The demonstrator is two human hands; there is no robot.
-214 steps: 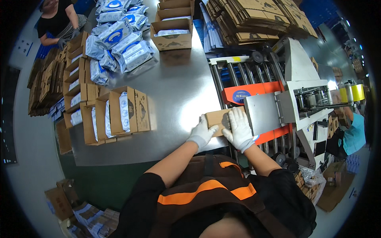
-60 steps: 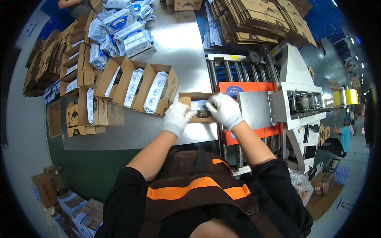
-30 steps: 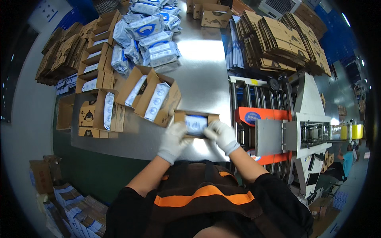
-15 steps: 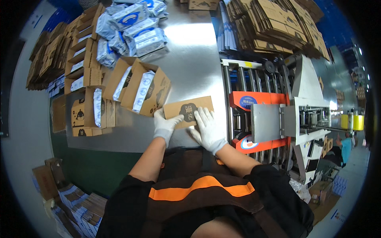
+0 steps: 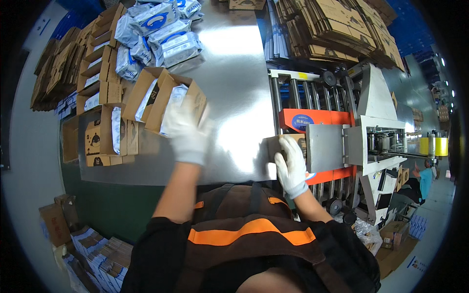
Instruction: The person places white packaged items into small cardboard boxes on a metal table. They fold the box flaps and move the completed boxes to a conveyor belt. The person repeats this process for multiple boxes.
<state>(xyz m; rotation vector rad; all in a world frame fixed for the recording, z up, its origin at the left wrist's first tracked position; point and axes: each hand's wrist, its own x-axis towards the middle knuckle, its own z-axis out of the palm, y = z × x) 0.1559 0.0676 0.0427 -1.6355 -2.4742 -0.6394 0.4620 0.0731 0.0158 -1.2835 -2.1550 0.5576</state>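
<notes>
My right hand [image 5: 291,166], in a white glove, is closed around the near side of a small brown cardboard box [image 5: 272,146]. The box lies across the table's right edge, and its far end reaches under the metal plate of a carton sealing machine [image 5: 333,146]. My left hand [image 5: 188,132], gloved too and smeared by motion, is over the front of an open cardboard box [image 5: 196,97] with a white-and-blue packet [image 5: 177,95] inside. How its fingers are set cannot be made out. Beside that box stands another open box [image 5: 134,100], also holding a packet.
White-and-blue packets [image 5: 168,39] lie heaped at the back left. A row of open filled boxes [image 5: 93,73] lines the metal table's [image 5: 229,73] left side. Flat cartons [image 5: 337,29] are stacked at the back right. Rollers and red guides [image 5: 322,117] flank the machine's entry. A person [image 5: 426,180] sits far right.
The closed box has moved right, from the table's front middle into the machine's entry, with my right hand on it. My left hand has let go of it and moved up and left to the open boxes.
</notes>
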